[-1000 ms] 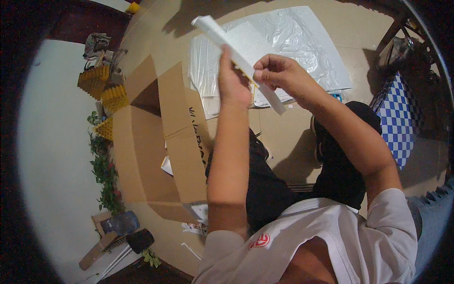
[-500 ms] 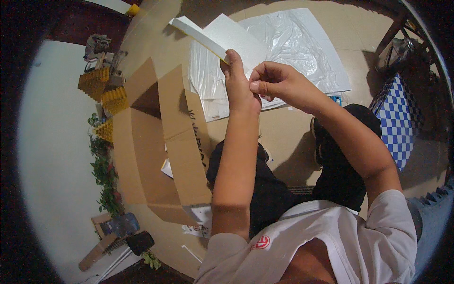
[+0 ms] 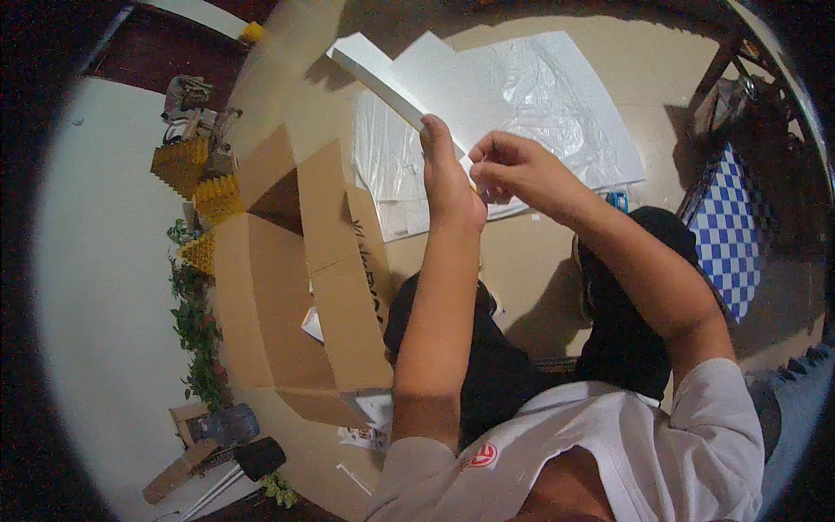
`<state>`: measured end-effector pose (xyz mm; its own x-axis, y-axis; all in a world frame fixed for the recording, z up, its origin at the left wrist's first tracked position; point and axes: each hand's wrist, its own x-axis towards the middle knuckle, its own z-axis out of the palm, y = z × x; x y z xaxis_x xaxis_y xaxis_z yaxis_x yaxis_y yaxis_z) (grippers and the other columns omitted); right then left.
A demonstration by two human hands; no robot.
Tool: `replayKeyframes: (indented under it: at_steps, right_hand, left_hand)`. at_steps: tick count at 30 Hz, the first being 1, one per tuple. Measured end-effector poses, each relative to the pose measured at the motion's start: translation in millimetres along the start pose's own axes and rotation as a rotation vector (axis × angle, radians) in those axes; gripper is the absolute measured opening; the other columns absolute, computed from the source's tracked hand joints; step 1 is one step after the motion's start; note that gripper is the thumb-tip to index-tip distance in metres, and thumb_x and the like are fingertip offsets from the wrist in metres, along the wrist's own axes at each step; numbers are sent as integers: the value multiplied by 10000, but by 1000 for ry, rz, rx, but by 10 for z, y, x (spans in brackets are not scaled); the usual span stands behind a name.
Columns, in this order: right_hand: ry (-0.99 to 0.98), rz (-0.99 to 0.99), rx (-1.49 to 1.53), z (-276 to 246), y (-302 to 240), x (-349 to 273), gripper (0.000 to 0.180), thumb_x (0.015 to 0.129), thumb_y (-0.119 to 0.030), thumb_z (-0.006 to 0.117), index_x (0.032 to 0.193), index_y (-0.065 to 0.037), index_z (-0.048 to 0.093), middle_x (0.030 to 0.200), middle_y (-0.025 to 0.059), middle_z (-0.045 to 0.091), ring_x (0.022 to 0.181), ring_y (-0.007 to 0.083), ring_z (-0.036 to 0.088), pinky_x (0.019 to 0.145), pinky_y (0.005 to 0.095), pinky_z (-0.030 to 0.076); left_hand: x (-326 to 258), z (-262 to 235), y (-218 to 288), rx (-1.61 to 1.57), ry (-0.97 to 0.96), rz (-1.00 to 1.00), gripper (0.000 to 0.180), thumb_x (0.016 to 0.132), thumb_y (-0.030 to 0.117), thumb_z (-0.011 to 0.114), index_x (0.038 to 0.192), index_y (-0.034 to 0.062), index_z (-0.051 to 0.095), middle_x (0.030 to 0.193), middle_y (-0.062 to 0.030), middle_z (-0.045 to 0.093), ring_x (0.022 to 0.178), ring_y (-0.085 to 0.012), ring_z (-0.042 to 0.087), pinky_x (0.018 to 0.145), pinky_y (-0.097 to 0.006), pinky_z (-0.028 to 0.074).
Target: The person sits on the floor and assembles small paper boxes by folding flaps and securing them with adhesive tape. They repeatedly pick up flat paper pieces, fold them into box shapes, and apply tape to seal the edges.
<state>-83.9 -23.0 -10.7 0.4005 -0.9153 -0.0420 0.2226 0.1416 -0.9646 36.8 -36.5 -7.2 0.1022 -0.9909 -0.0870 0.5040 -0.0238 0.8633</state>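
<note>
A long, narrow white board piece with a bent-up side (image 3: 378,78) points away to the upper left from my left hand (image 3: 450,183). That hand is closed along its near end, with the thumb laid on its edge. My right hand (image 3: 526,174) is pinched beside the left palm, at the near end of the piece. What sits between its fingertips is too small to make out. Beyond both hands, white sheets (image 3: 613,143) lie on the floor, partly covered by crinkled clear plastic film (image 3: 544,96).
An open cardboard box (image 3: 335,287) stands at my left with its flaps up and a white piece (image 3: 313,324) inside. A blue round item (image 3: 618,201) lies by my right knee. Farther right is a blue-and-white checkered panel (image 3: 729,235). Plants (image 3: 196,348) line the left wall.
The right fingers have shifted slightly away from the left wrist and curled more. The white piece has turned a little in the left hand. The whole view has also shifted slightly.
</note>
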Motion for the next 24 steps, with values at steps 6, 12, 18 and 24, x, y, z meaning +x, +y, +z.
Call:
replayKeyframes:
  at_steps: [6,12,18,24]
  right_hand:
    - [-244,51,-305,-219,-361,-108,118,847,-124,593,899,-18,585,749,-13,557,676,67,481,607,233,409]
    - [-42,-65,-474,-311,-277,-37,269,916,-268,613,990,-10,619,837,32,607,812,117,546,754,272,449]
    - [10,-287,-195,-169,-105,97,345,902,-232,638,1170,-28,564,1051,78,644,990,167,598,867,315,477]
    - [-94,-162,-284,-278,-160,65,258,915,-91,597,1147,10,550,1044,40,605,987,116,562,898,290,454]
  left_hand:
    - [67,-101,324,-264,-46,43,671,881,537,581,1341,81,404,1257,-86,508,1167,-257,485,989,-413,388]
    - [172,-313,321,-83,96,165,612,858,443,673,1275,79,412,1214,-74,485,1143,-225,456,985,-422,367]
    - [25,-66,-2,138,60,269,693,837,234,739,1318,64,270,1219,-127,424,1113,-202,441,939,-361,394]
    - [-63,-46,26,191,57,276,744,858,410,687,1354,40,276,1285,-118,430,1163,-235,434,983,-391,360]
